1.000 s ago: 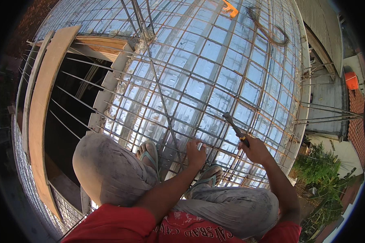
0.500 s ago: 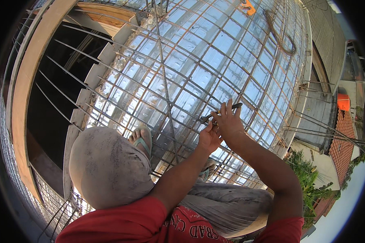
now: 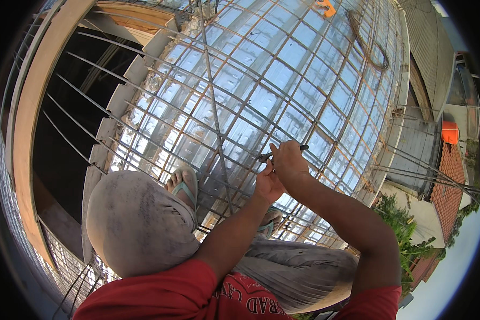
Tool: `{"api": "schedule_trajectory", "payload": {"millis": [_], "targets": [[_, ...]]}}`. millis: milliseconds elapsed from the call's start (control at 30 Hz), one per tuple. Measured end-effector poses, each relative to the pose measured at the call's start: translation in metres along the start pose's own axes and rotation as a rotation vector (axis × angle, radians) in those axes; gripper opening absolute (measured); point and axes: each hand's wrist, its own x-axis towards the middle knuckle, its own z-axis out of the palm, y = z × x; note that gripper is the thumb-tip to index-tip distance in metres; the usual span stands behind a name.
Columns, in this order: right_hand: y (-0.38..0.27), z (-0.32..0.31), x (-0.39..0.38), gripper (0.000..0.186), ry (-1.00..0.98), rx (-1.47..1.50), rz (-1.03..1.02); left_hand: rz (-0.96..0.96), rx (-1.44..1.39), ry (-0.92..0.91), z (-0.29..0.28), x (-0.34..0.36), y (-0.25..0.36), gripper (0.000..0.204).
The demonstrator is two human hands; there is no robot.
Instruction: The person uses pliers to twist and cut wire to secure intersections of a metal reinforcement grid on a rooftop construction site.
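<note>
My right hand [image 3: 289,164] is closed around dark-handled pliers [image 3: 304,147], and their jaws meet the steel rebar grid [image 3: 325,136] in front of my feet. Just left of it and lower, my left hand [image 3: 268,184] reaches up to the same spot. Its fingers are pinched together near the jaws, partly behind the right hand. Whatever they grip is too small to make out. Under the bars lies shiny, ribbed metal decking [image 3: 298,50].
A coil of wire [image 3: 381,58] rests on the grid at the far right, beyond an orange tool [image 3: 325,7]. Rebar spans a dark opening [image 3: 64,133] on the left, edged by a wooden board [image 3: 29,133]. A sandalled foot [image 3: 183,186] stands on the grid.
My right hand's fingers, spread along the pliers before, have curled round the handles. Both hands have shifted slightly left, and the pliers' handle end has swung lower.
</note>
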Motion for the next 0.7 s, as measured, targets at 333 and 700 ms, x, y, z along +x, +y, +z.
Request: {"api": "schedule_trajectory", "payload": {"millis": [333, 700], "targets": [[0.013, 0.097, -0.016, 0.027, 0.275, 0.436, 0.174, -0.132, 0.21, 0.242, 0.01, -0.007, -0.012, 0.054], [0.035, 0.062, -0.007, 0.043, -0.807, 1.825, 0.033, 0.014, -0.119, 0.191, 0.02, 0.022, -0.005, 0.043]]}}
